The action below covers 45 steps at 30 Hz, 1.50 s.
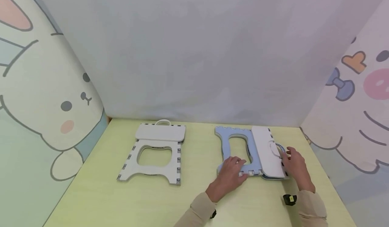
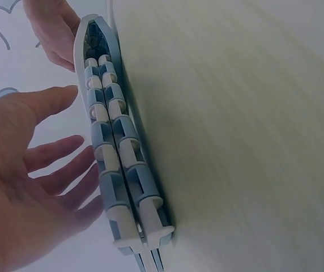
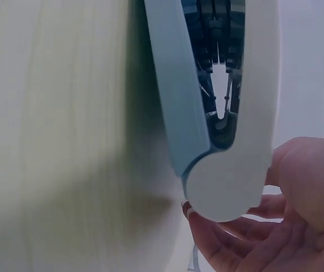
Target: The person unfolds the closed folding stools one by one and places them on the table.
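A second, all-white folding stool (image 1: 161, 132) lies flat to the left, well apart from the hands, and nothing stands between it and the blue-and-white folding stool (image 1: 266, 152), which lies folded at the right of the table. On that one, the left hand (image 1: 229, 176) rests at the near blue edge, fingers loose and spread, touching without gripping. The right hand (image 1: 296, 166) grasps the stool's right end, fingers curled round the rounded edge (the right wrist view shows this best). A black wrist device (image 1: 289, 200) sits by the right sleeve (image 1: 311, 206). The pale yellow table (image 1: 121, 206) has faint grain; a plain greyish wall (image 1: 194, 51) closes the far side, with a rabbit-printed panel (image 1: 45, 102) left and another cartoon panel (image 1: 358, 125) right.
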Available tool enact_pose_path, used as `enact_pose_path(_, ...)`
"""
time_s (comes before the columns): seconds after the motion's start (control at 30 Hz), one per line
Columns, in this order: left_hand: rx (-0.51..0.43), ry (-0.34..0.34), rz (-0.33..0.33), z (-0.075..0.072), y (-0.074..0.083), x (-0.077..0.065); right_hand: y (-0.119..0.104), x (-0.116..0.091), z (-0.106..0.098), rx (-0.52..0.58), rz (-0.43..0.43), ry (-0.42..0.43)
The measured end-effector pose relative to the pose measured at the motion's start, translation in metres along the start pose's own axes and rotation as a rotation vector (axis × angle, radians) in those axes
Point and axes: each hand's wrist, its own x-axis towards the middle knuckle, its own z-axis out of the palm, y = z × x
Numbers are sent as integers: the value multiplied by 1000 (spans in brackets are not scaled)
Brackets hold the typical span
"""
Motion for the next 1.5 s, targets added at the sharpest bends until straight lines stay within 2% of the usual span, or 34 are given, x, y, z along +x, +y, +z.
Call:
enact_pose_path(0.53, 22, 11, 65, 2, 0, 3, 0, 1, 3, 17, -58, 7)
enact_pose_path(0.73, 13, -21, 79, 5, 0, 3, 2, 2, 5, 29, -56, 11)
enact_pose_path(1.07, 69, -56, 114, 9, 0, 4, 11, 6, 8, 54, -61, 10)
enact_pose_path(1.3, 97, -105, 99, 7, 0, 4, 13, 9, 9, 114, -22, -30)
enact_pose_path(1.5, 105, -160, 72, 9, 2, 5, 18, 12, 11, 183, -8, -20)
